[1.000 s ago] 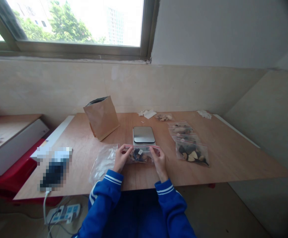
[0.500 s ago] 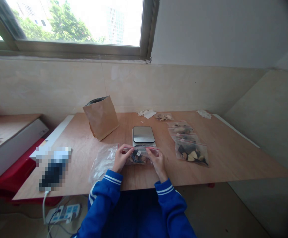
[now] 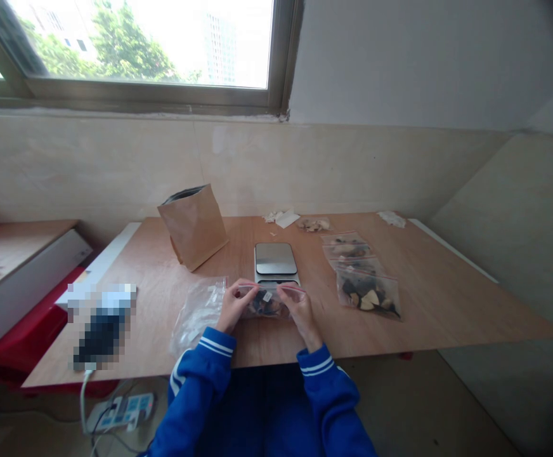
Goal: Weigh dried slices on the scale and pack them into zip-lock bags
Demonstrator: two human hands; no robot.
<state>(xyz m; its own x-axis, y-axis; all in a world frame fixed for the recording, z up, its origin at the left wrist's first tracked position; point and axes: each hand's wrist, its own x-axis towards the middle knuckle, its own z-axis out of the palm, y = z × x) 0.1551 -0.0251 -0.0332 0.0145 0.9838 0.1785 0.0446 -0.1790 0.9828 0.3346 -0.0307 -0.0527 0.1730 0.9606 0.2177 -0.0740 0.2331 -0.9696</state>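
Observation:
A clear zip bag (image 3: pixel 271 309) with a red-edged top holds dark and brownish dried pieces and a small white packet. My left hand (image 3: pixel 235 303) pinches its top edge at the left, and my right hand (image 3: pixel 299 307) pinches the same edge further right. Both thumbs lie along the seal. Just behind the bag stands a kitchen scale (image 3: pixel 275 259) with a bare metal plate; its front part is partly hidden by the bag and hands. Beside my left wrist lie clear plastic bags (image 3: pixel 195 314) that look flat.
Filled zip bags (image 3: pixel 369 295) overlap in a row on the right, and another bag of pale pieces (image 3: pixel 313 225) lies at the back. An open brown paper pouch (image 3: pixel 195 227) stands at the back left. A blurred-out dark device (image 3: pixel 100 336) with a cable lies near the left edge.
My right hand has shifted slightly left along the bag's top edge. My left hand keeps its pinch in nearly the same place.

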